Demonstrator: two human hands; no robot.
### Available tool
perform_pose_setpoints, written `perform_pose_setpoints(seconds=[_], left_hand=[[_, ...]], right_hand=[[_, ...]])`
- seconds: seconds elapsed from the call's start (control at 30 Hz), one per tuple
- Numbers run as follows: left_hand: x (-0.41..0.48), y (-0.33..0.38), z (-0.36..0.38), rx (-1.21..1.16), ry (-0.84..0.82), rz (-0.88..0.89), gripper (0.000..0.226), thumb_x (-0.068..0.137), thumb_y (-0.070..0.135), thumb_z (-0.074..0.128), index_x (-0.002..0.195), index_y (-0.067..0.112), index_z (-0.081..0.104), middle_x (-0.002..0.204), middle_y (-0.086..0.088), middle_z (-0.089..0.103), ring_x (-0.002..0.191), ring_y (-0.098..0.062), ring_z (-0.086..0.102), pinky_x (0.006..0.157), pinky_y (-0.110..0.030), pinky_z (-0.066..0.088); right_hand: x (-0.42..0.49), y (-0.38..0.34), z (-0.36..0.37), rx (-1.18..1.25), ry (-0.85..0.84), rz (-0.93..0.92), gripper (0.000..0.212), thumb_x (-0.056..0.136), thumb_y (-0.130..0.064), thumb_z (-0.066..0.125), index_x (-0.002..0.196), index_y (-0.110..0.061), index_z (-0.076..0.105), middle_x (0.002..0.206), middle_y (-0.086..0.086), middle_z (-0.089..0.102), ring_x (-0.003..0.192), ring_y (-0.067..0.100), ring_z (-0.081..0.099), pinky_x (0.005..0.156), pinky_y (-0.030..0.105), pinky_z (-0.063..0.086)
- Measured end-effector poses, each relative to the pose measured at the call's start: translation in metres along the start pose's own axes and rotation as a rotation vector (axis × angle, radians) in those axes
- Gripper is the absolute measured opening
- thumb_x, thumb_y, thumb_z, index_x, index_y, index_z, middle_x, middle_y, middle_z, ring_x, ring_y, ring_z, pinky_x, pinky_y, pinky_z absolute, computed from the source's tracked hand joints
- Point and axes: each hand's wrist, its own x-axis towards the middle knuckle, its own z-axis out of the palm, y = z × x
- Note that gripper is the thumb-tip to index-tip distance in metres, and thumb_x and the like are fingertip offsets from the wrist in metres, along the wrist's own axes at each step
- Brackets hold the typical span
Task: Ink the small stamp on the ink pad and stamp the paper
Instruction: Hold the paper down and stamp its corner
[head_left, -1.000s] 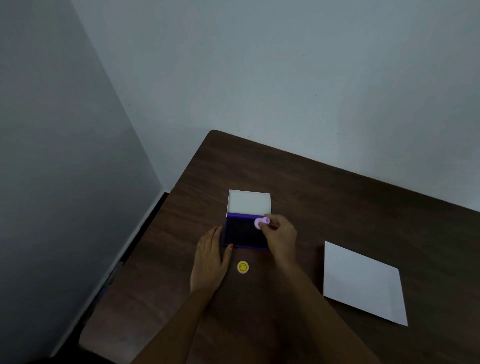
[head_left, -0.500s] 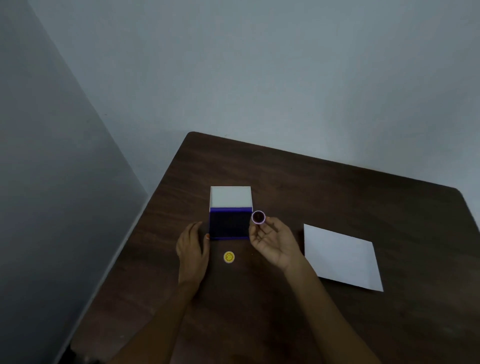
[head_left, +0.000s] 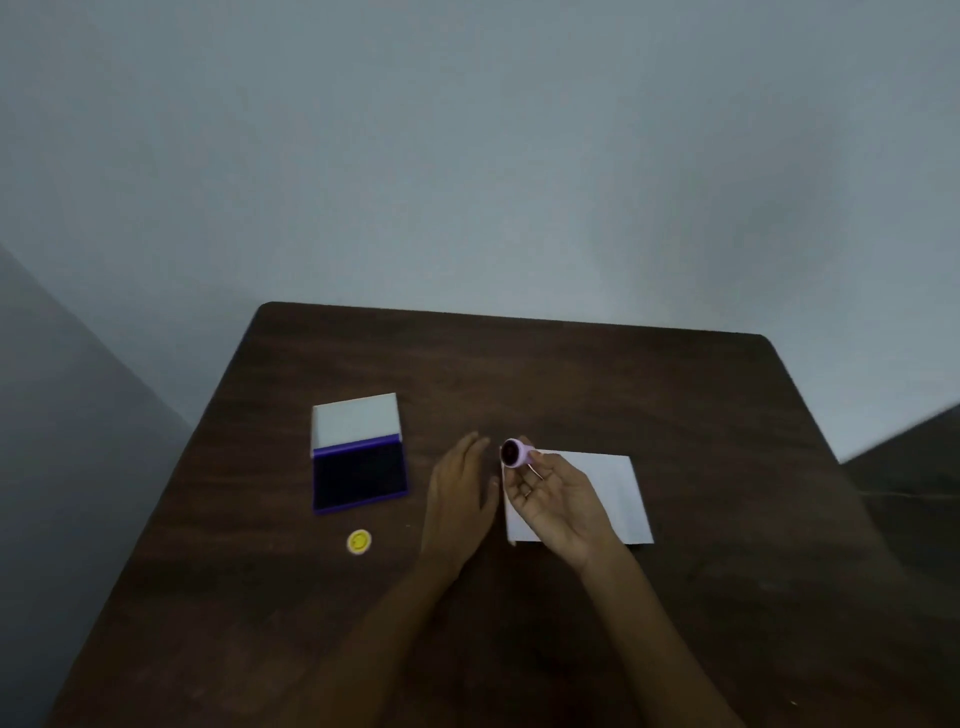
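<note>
My right hand (head_left: 558, 501) is palm-up over the left part of the white paper (head_left: 613, 493), fingertips shut on the small pink stamp (head_left: 515, 453). The stamp's dark inked face is turned up toward the camera. My left hand (head_left: 460, 499) lies flat on the table just left of the paper, fingers apart, holding nothing. The open ink pad (head_left: 359, 475), dark purple with its white lid folded back, sits at the left, apart from both hands.
A small yellow round cap (head_left: 359, 541) lies on the dark wooden table (head_left: 571, 374) below the ink pad. The table stands against a pale wall, with its left edge close to a side wall.
My right hand lifted the stamp off the ink pad and carried it right, over the paper. My left hand left the pad and moved beside the paper. The camera view swung right.
</note>
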Motion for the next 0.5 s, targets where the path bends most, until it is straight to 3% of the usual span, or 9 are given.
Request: perform_pose_setpoints(seconds=[0.1, 0.17, 0.23, 0.33, 0.5], left_hand=[[0.011, 0.029, 0.037, 0.164, -0.117, 0.128, 0.056, 0.082, 0.031, 0.061, 0.131, 0.013, 0.043, 0.141, -0.012, 0.042, 0.130, -0.026, 0.038, 0.109, -0.048, 0.028], [0.016, 0.049, 0.059, 0.347, -0.183, 0.166, 0.061, 0.079, 0.051, 0.047, 0.131, 0.020, 0.041, 0.141, -0.012, 0.044, 0.130, -0.029, 0.038, 0.102, -0.061, 0.024], [0.019, 0.061, 0.078, 0.451, -0.220, 0.143, 0.071, 0.075, 0.065, 0.032, 0.134, 0.027, 0.036, 0.143, -0.010, 0.040, 0.133, -0.028, 0.028, 0.098, -0.064, 0.015], [0.020, 0.066, 0.101, 0.519, -0.276, 0.104, 0.083, 0.069, 0.078, 0.028, 0.139, 0.033, 0.028, 0.150, -0.008, 0.027, 0.135, -0.028, 0.012, 0.098, -0.066, 0.005], [0.017, 0.053, 0.116, 0.598, -0.333, 0.061, 0.093, 0.063, 0.084, 0.029, 0.142, 0.034, 0.018, 0.152, -0.006, 0.015, 0.136, -0.030, 0.010, 0.096, -0.072, 0.010]], right_hand=[[-0.013, -0.032, -0.027, 0.004, 0.015, -0.076, 0.017, 0.079, -0.004, 0.052, 0.094, -0.002, 0.061, 0.075, 0.013, 0.074, 0.082, 0.022, 0.066, 0.062, 0.026, 0.059], [-0.020, -0.051, -0.044, 0.011, 0.032, -0.121, 0.025, 0.072, -0.005, 0.056, 0.096, -0.002, 0.061, 0.080, 0.013, 0.073, 0.078, 0.020, 0.068, 0.062, 0.025, 0.058], [-0.027, -0.069, -0.060, 0.029, 0.069, -0.161, 0.030, 0.069, -0.006, 0.057, 0.099, -0.003, 0.060, 0.090, 0.014, 0.068, 0.085, 0.021, 0.063, 0.062, 0.025, 0.058], [-0.037, -0.094, -0.080, 0.077, 0.111, -0.211, 0.032, 0.068, -0.007, 0.057, 0.099, -0.003, 0.059, 0.098, 0.015, 0.061, 0.089, 0.021, 0.058, 0.061, 0.025, 0.058], [-0.039, -0.123, -0.104, 0.143, 0.171, -0.245, 0.033, 0.066, -0.007, 0.057, 0.099, -0.004, 0.058, 0.096, 0.014, 0.060, 0.087, 0.020, 0.057, 0.062, 0.024, 0.056]])
